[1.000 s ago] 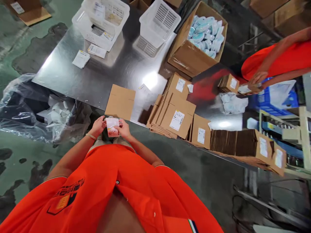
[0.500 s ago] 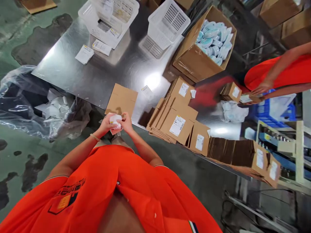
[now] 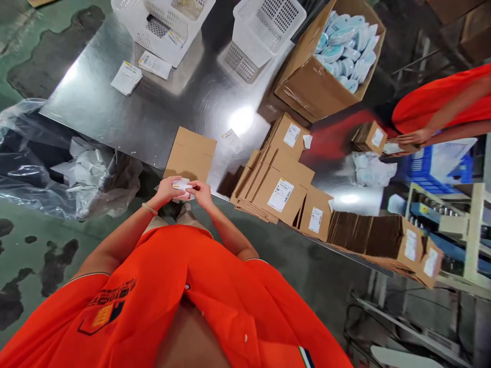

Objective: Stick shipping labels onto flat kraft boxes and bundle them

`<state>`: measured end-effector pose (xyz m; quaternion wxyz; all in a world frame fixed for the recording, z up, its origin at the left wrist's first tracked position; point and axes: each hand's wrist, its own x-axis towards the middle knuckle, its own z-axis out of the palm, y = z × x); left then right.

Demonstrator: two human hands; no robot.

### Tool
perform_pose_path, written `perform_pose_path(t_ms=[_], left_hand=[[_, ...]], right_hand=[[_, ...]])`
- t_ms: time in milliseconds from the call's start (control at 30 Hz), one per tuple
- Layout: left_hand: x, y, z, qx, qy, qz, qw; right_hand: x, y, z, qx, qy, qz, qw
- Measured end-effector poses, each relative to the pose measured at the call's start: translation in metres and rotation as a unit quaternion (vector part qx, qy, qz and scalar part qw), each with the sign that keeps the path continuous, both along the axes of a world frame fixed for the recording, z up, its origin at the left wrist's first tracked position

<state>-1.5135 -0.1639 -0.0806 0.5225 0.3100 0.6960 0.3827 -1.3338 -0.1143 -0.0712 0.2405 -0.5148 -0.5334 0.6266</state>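
My left hand [image 3: 169, 190] is closed on a white printed label [image 3: 183, 188] with a yellow mark and pinkish-red edges. On the other side, my right hand [image 3: 201, 193] pinches the same label's edge. Both hands are at the table's front edge. Just beyond them lies a flat brown cardboard piece [image 3: 191, 153], partly covered by my hands. To its right, a single label [image 3: 231, 139] rests on the metal. Flat cardboard boxes [image 3: 282, 190] with white labels are stacked further right.
White baskets [image 3: 264, 30] and label stacks [image 3: 126, 78] stand at the back of the metal table [image 3: 95, 112]. A carton [image 3: 307, 87] holds round white-and-teal packs. Clear plastic with paper scraps [image 3: 90, 168] hangs at left. At right, a co-worker's hand [image 3: 416, 137] holds cardboard.
The label has tilted between my hands, showing a narrower face, and my fingers have shifted along it. My view has moved slightly. The co-worker's hands remain by the cardboard.
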Motion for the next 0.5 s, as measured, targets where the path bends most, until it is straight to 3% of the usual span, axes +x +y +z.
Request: perform_pose_path(t_ms=[100, 200, 333, 433, 500], left_hand=[[0.0, 0.0, 0.0, 0.002, 0.042, 0.003, 0.999], [-0.001, -0.009, -0.005, -0.029, -0.018, -0.019, 0.999], [0.003, -0.033, -0.02, -0.096, -0.177, -0.063, 0.977], [0.01, -0.047, -0.035, -0.103, -0.172, -0.043, 0.979], [0.013, -0.053, -0.047, -0.095, -0.142, -0.043, 0.984]], right_hand=[[0.001, -0.011, 0.001, 0.042, -0.048, -0.011, 0.998], [0.004, 0.001, 0.005, 0.111, -0.098, -0.013, 0.989], [-0.003, 0.069, 0.003, 0.18, -0.179, -0.036, 0.967], [-0.019, 0.12, -0.008, 0.18, -0.238, -0.027, 0.954], [-0.029, 0.138, -0.019, 0.164, -0.268, -0.013, 0.949]])
